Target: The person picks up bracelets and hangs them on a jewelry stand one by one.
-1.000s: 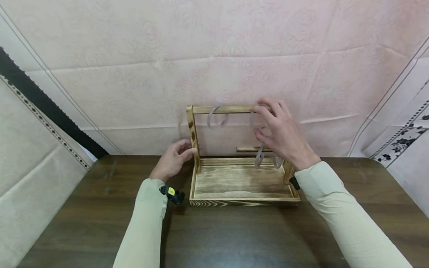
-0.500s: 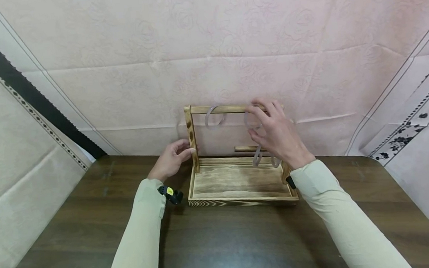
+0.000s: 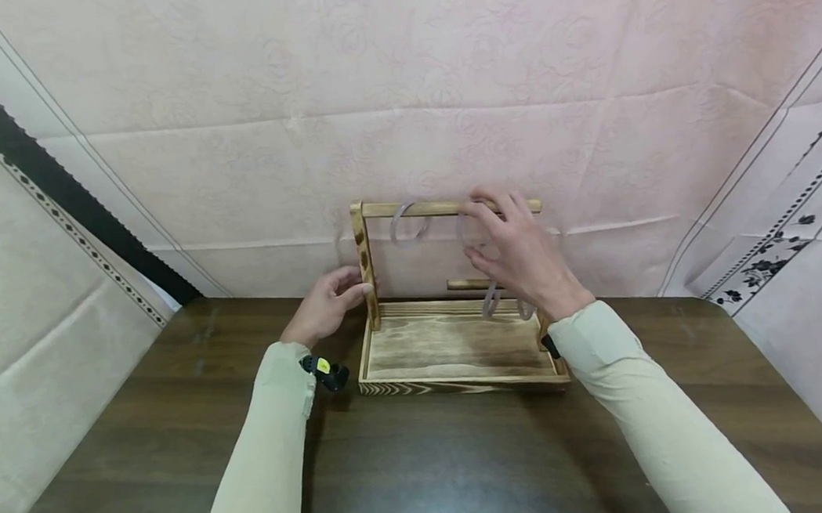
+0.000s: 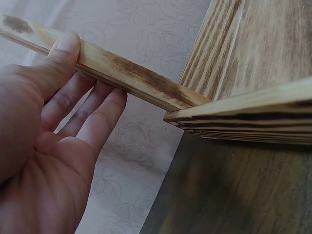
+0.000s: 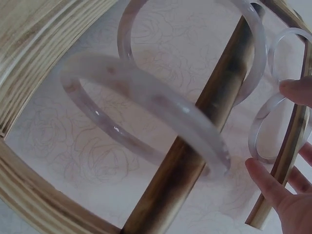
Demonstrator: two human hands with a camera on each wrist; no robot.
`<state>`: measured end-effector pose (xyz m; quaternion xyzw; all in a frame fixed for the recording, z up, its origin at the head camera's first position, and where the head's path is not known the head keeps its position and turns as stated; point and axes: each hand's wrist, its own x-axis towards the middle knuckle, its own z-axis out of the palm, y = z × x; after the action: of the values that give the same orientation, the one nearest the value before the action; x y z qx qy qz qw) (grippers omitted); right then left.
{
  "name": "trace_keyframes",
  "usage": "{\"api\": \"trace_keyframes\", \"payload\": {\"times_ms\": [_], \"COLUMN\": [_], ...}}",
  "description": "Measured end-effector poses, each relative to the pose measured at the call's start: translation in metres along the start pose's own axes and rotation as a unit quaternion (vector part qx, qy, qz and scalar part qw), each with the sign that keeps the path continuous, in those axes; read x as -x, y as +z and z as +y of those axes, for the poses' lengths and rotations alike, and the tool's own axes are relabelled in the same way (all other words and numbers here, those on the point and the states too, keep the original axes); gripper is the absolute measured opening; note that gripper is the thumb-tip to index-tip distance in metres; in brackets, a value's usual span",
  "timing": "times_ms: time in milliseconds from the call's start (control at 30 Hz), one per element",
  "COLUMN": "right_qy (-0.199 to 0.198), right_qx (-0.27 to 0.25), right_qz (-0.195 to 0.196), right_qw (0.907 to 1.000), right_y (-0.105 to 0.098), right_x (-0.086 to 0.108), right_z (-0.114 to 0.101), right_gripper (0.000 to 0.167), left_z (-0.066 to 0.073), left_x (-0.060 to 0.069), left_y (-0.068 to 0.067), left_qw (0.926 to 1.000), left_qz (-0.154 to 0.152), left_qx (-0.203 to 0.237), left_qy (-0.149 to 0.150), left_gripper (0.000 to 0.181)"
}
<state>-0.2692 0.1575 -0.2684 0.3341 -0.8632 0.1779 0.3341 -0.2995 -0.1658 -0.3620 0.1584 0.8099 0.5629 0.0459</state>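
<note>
A wooden display stand has a shallow tray base, a left post, a top bar and a lower bar. My left hand pinches the left post between thumb and fingers, plain in the left wrist view. At the top bar, my right hand holds a pale translucent bangle that encircles the bar, its thumb touching the ring's lower edge. Another bangle hangs farther left on that bar. Two more, a near bangle and a second bangle, hang from the lower bar.
The stand sits near the back edge of a dark wooden table. Right behind it hangs a pale floral cloth. Side cloths with black trim flank the table. A black wrist camera is close to the tray's left side.
My right hand has slid left along the top bar with the bangle, baring the bar's right end. My left hand keeps its hold on the post. The whole view has shifted slightly.
</note>
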Motion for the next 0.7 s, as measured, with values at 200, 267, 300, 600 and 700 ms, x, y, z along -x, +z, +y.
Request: {"api": "trace_keyframes", "payload": {"times_ms": [200,267,300,600,700], "right_qy": [-0.017,-0.018,-0.018,-0.018,-0.018], "right_qx": [-0.007,-0.01,-0.01,-0.012,-0.005], "right_qz": [0.007,0.007,0.007,0.013,0.01], "right_qw": [0.9998,0.9998,0.9998,0.9997,0.9998], "right_y": [0.004,0.0045,0.0049,0.0085,0.0079], "right_x": [-0.0042,-0.005,-0.0055,-0.0097,-0.0099], "right_z": [-0.0012,-0.0017,-0.0021,-0.0047,-0.0053], "right_gripper": [0.058,0.059,0.059,0.057,0.058], "left_z": [0.0008,0.001,0.0007,-0.0014,-0.0009], "left_x": [0.0007,0.0004,0.0002,-0.0013,-0.0012], "left_y": [0.0002,0.0004,0.0003,-0.0003,0.0], "left_qw": [0.9999,0.9999,0.9999,0.9998,0.9997], "left_qz": [-0.002,0.0,-0.001,-0.004,-0.003], "left_qx": [0.015,0.015,0.013,0.02,0.025], "left_qy": [0.003,0.001,0.001,0.004,0.003], "left_gripper": [0.039,0.039,0.039,0.041,0.039]}}
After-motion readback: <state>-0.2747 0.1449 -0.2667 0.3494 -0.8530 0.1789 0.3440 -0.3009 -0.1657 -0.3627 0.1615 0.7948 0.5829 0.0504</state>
